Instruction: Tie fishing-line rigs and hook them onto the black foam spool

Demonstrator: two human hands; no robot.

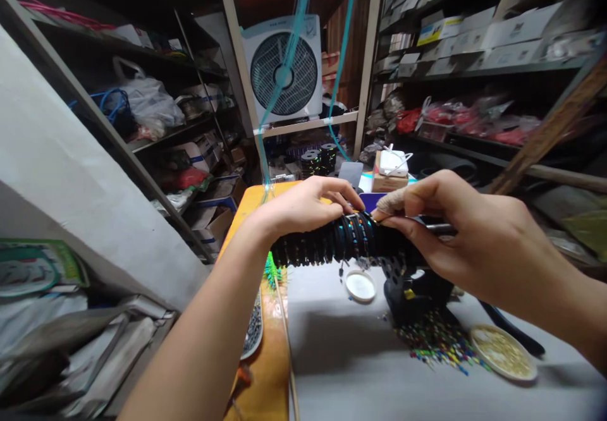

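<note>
Over a smooth, pale surface (322, 370), a ribbed roll of black bracelets (308, 250) lies under your hands.
The slim, cord-like bands are packed side by side, some dotted with shiny beads, above a dark stand (420, 304); your right hand (379, 214), its forefinger wrapped in beige, pinches thumb to finger at the roll's nearer-right stretch, its catch too small to tell, while your left hand (315, 203) rests half open on top, fingers loosely bent; below sit an oval dish (502, 353) of golden bits, a loose multicoloured scatter (434, 345) and a round white lid-like disc (360, 286).
</note>
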